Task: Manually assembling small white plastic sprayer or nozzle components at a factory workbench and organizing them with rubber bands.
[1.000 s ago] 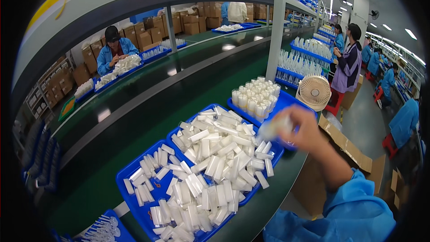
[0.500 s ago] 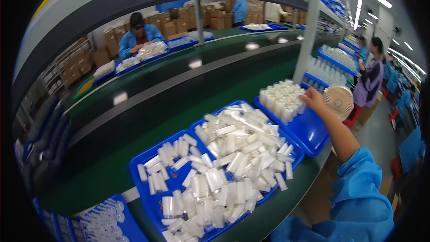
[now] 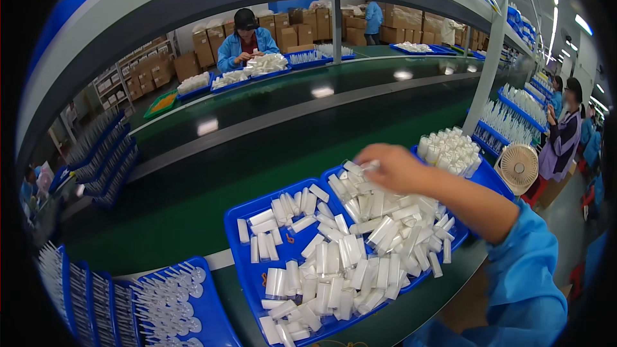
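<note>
My right hand (image 3: 393, 166) reaches over the far edge of a heap of short white sleeve-like pieces (image 3: 385, 225) with clear film ends. Its fingers are curled together and slightly blurred, pinching a small white piece (image 3: 371, 165) whose full shape is hidden. Under the heap lie two blue trays (image 3: 236, 244) side by side, and some pieces overhang the right edge. Beyond my wrist, a third blue tray (image 3: 496, 177) holds upright white pieces (image 3: 448, 149) packed close together. My left hand is out of view.
A round beige fan (image 3: 518, 167) stands right of the third tray. Blue trays (image 3: 215, 308) of clear stemmed parts stack at lower left. A grey post (image 3: 486, 58) rises beyond the trays. A co-worker (image 3: 246, 45) sits across the green conveyor (image 3: 186, 218); another person (image 3: 561, 128) stands at right.
My right hand has moved left from the upright pieces in the third tray to the far edge of the heap. The head view has shifted, so the trays appear farther right.
</note>
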`<state>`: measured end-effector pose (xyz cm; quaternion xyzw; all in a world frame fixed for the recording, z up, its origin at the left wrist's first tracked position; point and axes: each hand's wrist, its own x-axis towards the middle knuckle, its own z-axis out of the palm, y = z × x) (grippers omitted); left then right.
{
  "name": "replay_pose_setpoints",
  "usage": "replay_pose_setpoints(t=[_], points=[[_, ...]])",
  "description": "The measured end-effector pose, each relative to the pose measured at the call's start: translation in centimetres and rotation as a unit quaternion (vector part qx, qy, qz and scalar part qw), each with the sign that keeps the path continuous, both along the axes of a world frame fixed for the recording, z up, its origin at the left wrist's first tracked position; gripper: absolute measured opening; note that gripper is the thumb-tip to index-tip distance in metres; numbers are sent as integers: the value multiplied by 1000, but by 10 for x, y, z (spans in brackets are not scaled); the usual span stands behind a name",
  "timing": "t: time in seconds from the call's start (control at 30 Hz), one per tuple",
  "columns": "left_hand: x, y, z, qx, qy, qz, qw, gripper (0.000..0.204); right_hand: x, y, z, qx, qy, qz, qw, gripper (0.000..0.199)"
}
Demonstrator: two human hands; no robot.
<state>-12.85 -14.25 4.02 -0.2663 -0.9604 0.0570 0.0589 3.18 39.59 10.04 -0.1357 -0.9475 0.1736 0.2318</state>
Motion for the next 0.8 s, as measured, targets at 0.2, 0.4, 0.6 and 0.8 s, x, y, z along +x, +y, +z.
replay_pose_setpoints(t=[0.2, 0.4, 0.6, 0.8], points=[[15, 28, 31, 173, -55, -68, 981, 17, -113, -33, -41, 231, -225, 177, 930, 59], [37, 36, 32, 317, 54, -150, 935, 13, -133, -60, -66, 241, -280, 186, 910, 50], [71, 59, -15, 597, -258, -114, 751, 20, -98, -82, -57, 273, -215, 203, 916, 30], [91, 118, -7, 725, -443, -118, 514, 34, -70, -89, -32, 246, -112, 190, 944, 20]])
